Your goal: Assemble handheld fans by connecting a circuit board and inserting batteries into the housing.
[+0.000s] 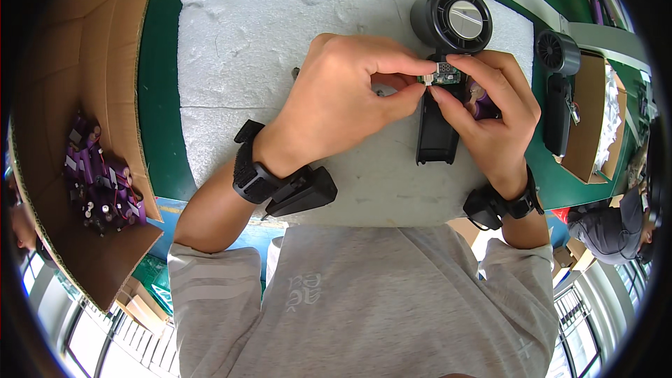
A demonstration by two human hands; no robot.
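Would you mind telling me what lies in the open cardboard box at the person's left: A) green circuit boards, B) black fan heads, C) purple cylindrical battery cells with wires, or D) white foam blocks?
C: the cardboard box holds a heap of purple cells with thin wires.

I work at a green table (159, 140), and everything else sits around it. A white foam sheet (238, 49) covers its middle. At its left edge an open cardboard box (84, 49) holds purple cells with wires (98, 182). At its right edge stands a second, smaller cardboard box (586, 119). Beyond the near edge, low on both sides, I see barred windows (91, 350) letting in daylight. Past the right corner of the table another person (616, 227) in grey bends over.
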